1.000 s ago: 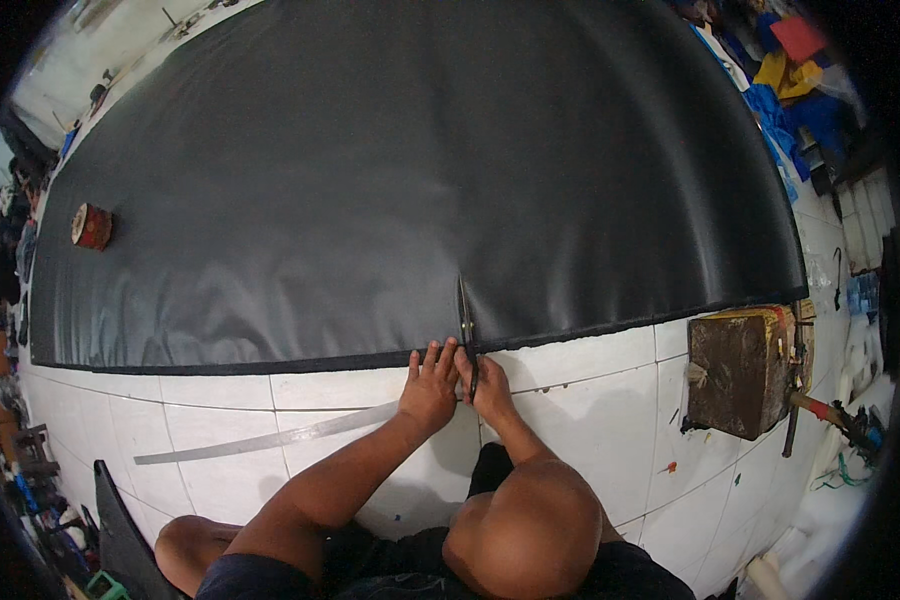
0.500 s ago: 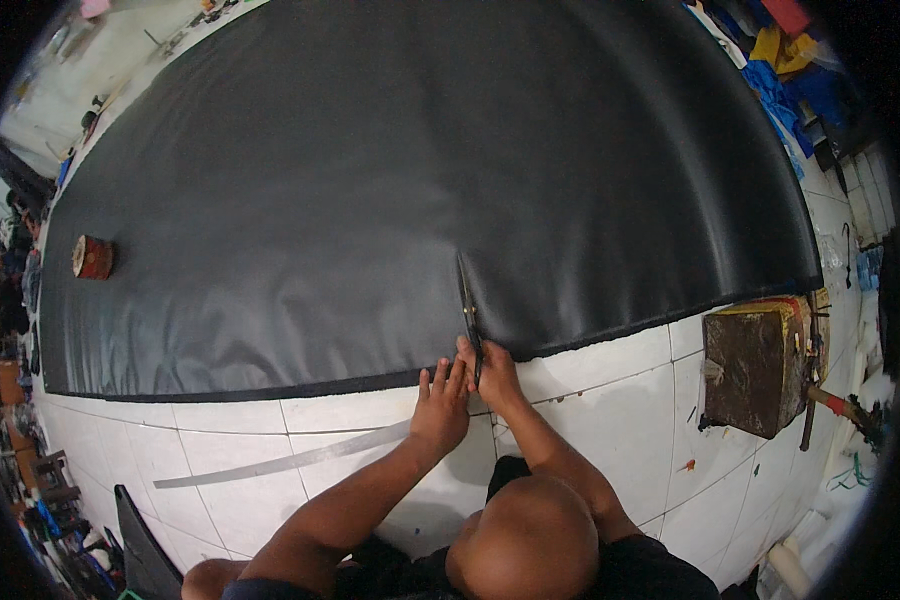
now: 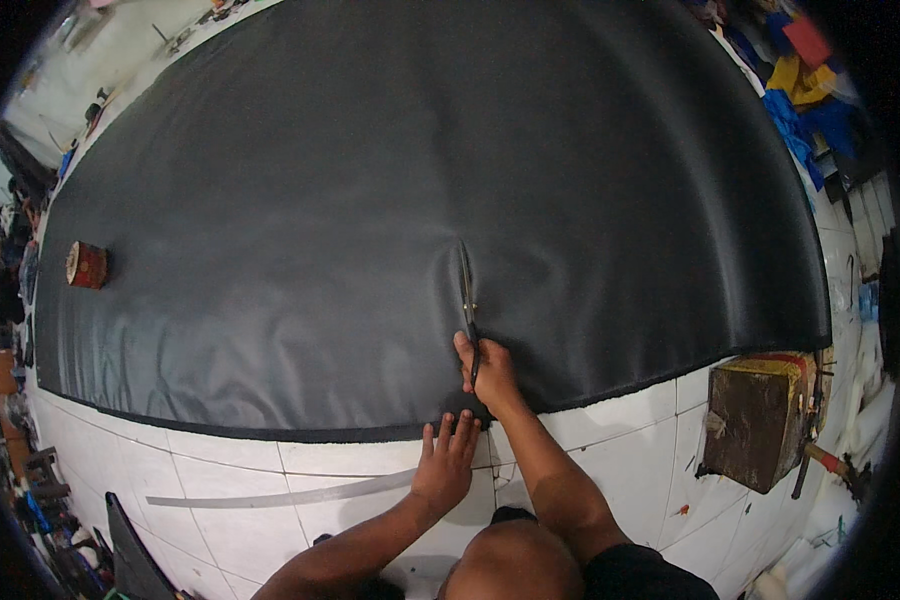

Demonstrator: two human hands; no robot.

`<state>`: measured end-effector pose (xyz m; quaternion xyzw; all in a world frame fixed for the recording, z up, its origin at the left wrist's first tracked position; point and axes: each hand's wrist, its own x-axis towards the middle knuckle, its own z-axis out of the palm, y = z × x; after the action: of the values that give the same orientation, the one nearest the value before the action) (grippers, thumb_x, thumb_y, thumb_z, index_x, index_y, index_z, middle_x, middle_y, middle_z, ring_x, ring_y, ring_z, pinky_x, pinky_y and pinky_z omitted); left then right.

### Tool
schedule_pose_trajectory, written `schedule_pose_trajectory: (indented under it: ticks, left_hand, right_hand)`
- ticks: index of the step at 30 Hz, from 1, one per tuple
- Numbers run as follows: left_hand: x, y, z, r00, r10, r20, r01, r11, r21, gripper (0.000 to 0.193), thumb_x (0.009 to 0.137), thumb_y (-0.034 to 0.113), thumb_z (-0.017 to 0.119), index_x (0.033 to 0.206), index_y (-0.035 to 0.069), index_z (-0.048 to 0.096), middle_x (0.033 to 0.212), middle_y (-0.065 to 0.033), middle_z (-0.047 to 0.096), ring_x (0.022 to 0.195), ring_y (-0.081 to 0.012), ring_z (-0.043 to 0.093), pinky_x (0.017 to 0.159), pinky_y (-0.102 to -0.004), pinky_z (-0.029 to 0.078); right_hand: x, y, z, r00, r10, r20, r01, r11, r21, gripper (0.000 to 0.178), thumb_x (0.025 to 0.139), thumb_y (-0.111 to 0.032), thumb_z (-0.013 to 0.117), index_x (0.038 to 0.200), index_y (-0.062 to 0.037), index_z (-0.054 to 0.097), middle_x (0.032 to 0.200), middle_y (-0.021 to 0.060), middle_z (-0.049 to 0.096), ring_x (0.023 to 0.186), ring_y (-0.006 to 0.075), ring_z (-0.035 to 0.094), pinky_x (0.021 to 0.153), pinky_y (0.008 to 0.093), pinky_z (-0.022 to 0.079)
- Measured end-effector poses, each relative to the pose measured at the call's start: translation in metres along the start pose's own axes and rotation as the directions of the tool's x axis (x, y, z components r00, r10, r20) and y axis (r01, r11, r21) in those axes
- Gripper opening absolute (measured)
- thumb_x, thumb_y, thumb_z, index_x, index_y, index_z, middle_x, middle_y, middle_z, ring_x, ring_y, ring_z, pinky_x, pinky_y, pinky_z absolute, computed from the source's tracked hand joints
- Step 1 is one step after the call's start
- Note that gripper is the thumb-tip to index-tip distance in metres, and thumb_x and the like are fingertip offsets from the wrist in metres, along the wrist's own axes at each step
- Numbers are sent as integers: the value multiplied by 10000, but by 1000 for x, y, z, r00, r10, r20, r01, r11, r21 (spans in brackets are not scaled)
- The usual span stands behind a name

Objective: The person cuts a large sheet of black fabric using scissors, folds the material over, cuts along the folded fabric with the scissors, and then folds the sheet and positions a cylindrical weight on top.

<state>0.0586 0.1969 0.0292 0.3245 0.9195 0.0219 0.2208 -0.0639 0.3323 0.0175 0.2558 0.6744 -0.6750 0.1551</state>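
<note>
Black sheet (image 3: 320, 190) lies spread over white tiles (image 3: 620, 450), and the right hand (image 3: 494, 374) grips the scissors (image 3: 466, 280), blades pointing away, while the left hand (image 3: 444, 466), flat and grasping nothing, rests at the sheet's near edge, seemingly to steady it.

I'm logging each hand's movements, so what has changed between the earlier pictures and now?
The right hand has moved forward from the near edge of the glossy black sheet, taking the black-handled metal scissors farther in; a gap has opened between it and the left hand. No hold was taken or released. The left hand stays at that edge; the red-brown cylindrical object and flat grey strip stay put.
</note>
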Motion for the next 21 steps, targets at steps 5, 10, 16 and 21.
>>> schedule_pose_trajectory:
  ticks: [5, 10, 16, 21]
  left_hand:
    - [-1, -4, 2, 1000, -1, -29, 2, 1000, 22, 683, 894, 219, 523, 1499, 31, 267, 1566, -194, 192, 1433, -413, 211, 1118, -607, 230]
    - [4, 0, -7, 991, 3, 130, 1, 999, -34, 647, 933, 181, 439, 1524, 41, 215, 1601, -173, 103, 1457, -392, 166, 1127, -599, 206]
    - [2, -2, -3, 995, -2, 100, -3, 999, 53, 728, 874, 244, 539, 1513, 49, 249, 1582, -186, 157, 1452, -409, 155, 1138, -606, 173]
    - [-1, -4, -7, 994, -9, 105, 8, 1000, 9, 717, 871, 235, 532, 1508, 46, 265, 1581, -185, 162, 1451, -413, 148, 1134, -607, 179]
  right_hand:
    - [30, -37, 1, 996, 47, 76, -52, 996, 71, 557, 891, -613, 585, 702, -92, 524, 547, -1, 471, 463, 107, 468, 444, 273, 382]
    - [87, -63, 3, 1000, -22, 22, 22, 1000, -12, 572, 873, -624, 602, 752, -68, 543, 559, -3, 475, 468, 108, 476, 447, 263, 393]
    - [113, -63, 10, 999, -41, -27, 40, 999, -35, 560, 889, -592, 598, 692, -72, 531, 540, 13, 487, 448, 129, 486, 446, 299, 399]
    - [141, -90, 10, 999, -39, 38, 40, 999, -37, 576, 898, -591, 578, 649, -76, 522, 539, 28, 500, 440, 148, 504, 440, 308, 394]
